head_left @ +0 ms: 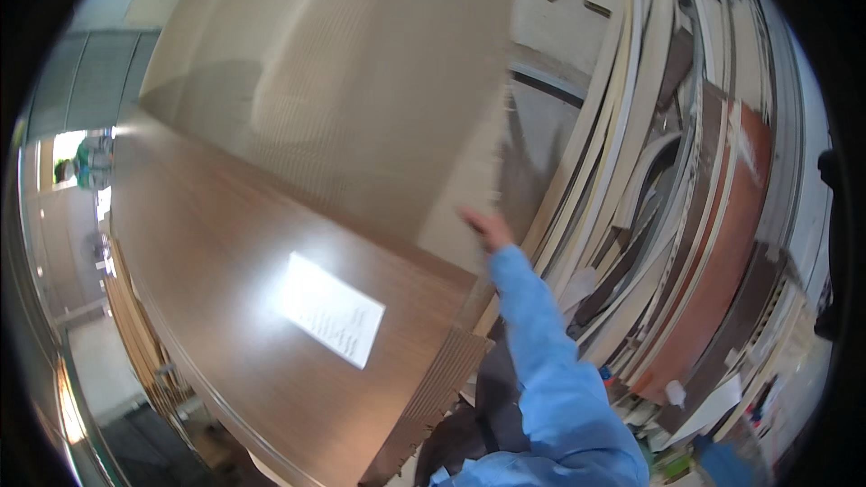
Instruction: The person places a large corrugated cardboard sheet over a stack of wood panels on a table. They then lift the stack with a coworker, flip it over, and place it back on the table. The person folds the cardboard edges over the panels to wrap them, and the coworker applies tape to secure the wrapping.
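A large brown corrugated cardboard sheet (361, 81) covers the far part of a stack of wood-grain boards (244, 216). My right hand (492, 231), in a light blue sleeve, reaches to the sheet's right edge near its close corner. One finger points left over the cardboard; the other fingers are smeared by motion, so whether they grip the edge does not show. On the bare glossy top board lies a white printed paper (334, 309), left of my forearm. My left hand is out of view.
Long strips and offcuts of board (622, 126) lie piled to the right, with a reddish-brown panel (722, 261) among them. The stack's layered close edge (433, 388) stands by my legs. More long boards (135, 334) lean at the left.
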{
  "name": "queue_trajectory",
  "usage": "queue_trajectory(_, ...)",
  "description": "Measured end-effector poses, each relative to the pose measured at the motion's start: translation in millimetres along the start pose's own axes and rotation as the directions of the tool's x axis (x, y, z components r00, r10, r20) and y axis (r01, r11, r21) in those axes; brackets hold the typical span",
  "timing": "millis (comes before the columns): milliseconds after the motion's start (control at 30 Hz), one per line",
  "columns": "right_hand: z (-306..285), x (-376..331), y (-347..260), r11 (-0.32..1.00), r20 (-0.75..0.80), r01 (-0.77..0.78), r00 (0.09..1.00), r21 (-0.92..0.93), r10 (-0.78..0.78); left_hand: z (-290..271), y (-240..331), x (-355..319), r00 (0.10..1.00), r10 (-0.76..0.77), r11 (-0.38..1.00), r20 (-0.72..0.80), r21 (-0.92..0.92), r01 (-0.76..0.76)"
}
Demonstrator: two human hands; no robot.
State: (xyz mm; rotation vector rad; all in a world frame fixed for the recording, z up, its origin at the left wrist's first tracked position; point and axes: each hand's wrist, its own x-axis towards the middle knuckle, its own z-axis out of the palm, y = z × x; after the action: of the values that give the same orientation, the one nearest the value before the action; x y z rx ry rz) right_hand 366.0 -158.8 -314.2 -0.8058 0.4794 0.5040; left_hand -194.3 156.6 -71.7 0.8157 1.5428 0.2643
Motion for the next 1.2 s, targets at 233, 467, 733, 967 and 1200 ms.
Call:
queue_trajectory(233,-9,-212,-153,0.987,-0.13,0.061,0.988,-0.146,-0.08,-67,-34,-34,0.983,-0.018,0.993,-0.183,-0.118,-0.004)
queue_trajectory(467,32,-246,-257,0.846,-0.197,0.136,0.942,-0.515,-0.272,-107,-48,-31,0.995,0.086,0.984,0.049,-0.163,-0.077)
queue_trajectory(733,41,-234,-307,0.806,-0.02,0.136,0.983,-0.576,-0.18,-102,-66,-3,0.983,0.097,0.978,0.155,-0.196,-0.066)
queue_trajectory(967,52,-280,-242,0.848,-0.163,0.146,0.951,-0.509,-0.261,-75,-99,48,0.946,0.132,0.916,0.296,-0.402,-0.002)
queue_trajectory(1200,45,-274,-263,0.746,-0.008,0.187,0.968,-0.639,-0.249,-70,-109,82,0.968,0.111,0.967,0.225,-0.249,-0.053)
